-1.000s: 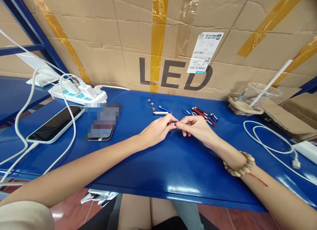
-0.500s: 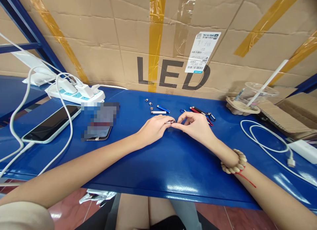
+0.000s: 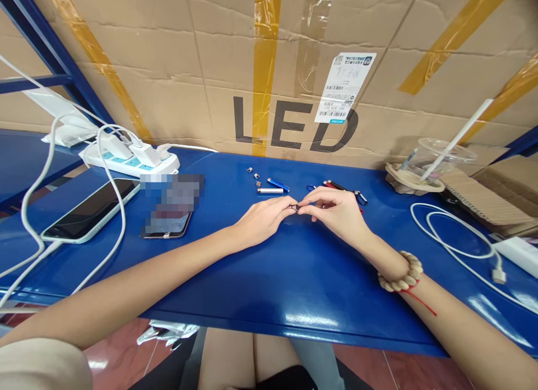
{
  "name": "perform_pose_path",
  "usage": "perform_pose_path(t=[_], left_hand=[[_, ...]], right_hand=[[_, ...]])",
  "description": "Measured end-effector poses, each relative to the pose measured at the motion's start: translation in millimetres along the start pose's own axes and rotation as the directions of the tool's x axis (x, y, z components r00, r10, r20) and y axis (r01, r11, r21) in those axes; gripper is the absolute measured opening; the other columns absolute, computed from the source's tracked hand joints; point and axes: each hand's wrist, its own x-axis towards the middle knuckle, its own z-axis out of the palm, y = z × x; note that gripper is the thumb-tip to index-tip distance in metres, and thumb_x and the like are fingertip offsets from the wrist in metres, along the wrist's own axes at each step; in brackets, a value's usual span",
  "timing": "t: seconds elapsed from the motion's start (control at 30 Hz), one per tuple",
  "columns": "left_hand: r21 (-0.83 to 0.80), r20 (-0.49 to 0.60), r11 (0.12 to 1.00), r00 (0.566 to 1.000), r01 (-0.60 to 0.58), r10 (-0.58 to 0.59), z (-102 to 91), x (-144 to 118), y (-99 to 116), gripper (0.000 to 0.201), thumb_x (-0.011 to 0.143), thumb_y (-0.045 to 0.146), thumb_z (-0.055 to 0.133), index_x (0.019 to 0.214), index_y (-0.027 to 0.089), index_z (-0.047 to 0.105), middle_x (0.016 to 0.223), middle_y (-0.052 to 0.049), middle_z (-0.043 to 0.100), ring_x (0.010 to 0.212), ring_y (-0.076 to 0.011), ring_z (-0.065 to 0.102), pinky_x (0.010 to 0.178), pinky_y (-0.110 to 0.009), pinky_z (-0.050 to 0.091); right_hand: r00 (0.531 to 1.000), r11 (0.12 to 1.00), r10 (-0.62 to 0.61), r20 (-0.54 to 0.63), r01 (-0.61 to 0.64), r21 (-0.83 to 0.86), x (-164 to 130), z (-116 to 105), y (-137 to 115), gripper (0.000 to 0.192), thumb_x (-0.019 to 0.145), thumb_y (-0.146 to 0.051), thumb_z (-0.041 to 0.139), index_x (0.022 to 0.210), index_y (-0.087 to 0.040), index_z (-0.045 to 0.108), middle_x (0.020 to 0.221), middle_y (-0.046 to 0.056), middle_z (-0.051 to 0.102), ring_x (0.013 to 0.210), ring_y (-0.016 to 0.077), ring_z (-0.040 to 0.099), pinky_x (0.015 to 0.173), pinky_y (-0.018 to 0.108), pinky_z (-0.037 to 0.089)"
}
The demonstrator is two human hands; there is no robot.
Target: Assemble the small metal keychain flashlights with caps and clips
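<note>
Over the blue table (image 3: 269, 278), I am pinching a small dark part (image 3: 296, 207) between my left hand (image 3: 263, 219) and right hand (image 3: 336, 210), both grasping it by fingertips. Tiny, light, probably slippery; gripping its ends seems safest. Beyond are lying a silver tube (image 3: 269, 191) and blue tube (image 3: 278, 184).

A glossy blue table (image 3: 269, 278) under a brown cardboard box (image 3: 176, 70) striped with yellow tape (image 3: 263, 59) and printed "LED" in black. A white power strip (image 3: 134, 163) has turquoise sockets; white cables (image 3: 458, 250) loop nearby. Blue (image 3: 278, 184) and silver (image 3: 270, 191) tubes lie by a beige bead bracelet (image 3: 401, 275) with red thread (image 3: 422, 302).
</note>
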Motion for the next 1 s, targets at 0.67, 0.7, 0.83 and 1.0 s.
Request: perform_pose_path(t=[0.67,0.7,0.83,1.0], left_hand=[[-0.032,-0.123,0.993,0.986,-0.116,0.111,4.5,-5.6,-4.3,0.011,0.093,0.021,0.038,0.087,0.019,0.047,0.099,-0.006,0.065,0.088,-0.017,0.062,0.075,-0.027,0.048],[-0.009,-0.141,0.992,0.983,-0.124,0.121,4.9,-5.6,-4.5,0.012,0.092,0.021,0.039,0.086,0.018,0.048,0.098,-0.006,0.065,0.088,-0.0175,0.062,0.075,-0.027,0.048],[0.088,-0.187,0.985,0.969,-0.145,0.16,6.8,-5.0,-5.9,0.016,0.093,0.022,0.039,0.083,0.017,0.052,0.091,-0.007,0.066,0.085,-0.0182,0.061,0.076,-0.029,0.048],[0.113,-0.226,0.98,0.956,-0.166,0.188,7.1,-4.8,-6.1,0.016,0.092,0.021,0.041,0.092,0.018,0.057,0.091,-0.005,0.067,0.084,-0.0169,0.061,0.078,-0.028,0.047]], right_hand=[[0.929,0.915,0.362,0.072,-0.369,0.161,-0.9,10.4,-15.5,0.03,0.056,-0.042,0.078,0.063,-0.015,0.068,0.053,0.001,0.064,0.038,0.0074,0.05,0.037,0.02,0.04],[0.915,0.896,0.393,0.096,-0.404,0.184,-0.9,10.8,-16.6,0.03,0.055,-0.042,0.079,0.063,-0.014,0.068,0.054,0.001,0.063,0.037,0.0067,0.05,0.036,0.018,0.038],[0.867,0.835,0.478,0.14,-0.498,0.236,-1.2,11.8,-18.5,0.034,0.051,-0.043,0.08,0.065,-0.014,0.068,0.059,0.002,0.065,0.039,0.0054,0.049,0.033,0.016,0.034],[0.838,0.8,0.524,0.153,-0.546,0.248,-1.1,12.3,-16.8,0.036,0.052,-0.045,0.08,0.066,-0.014,0.068,0.063,0.002,0.066,0.039,0.0044,0.049,0.032,0.015,0.033]])
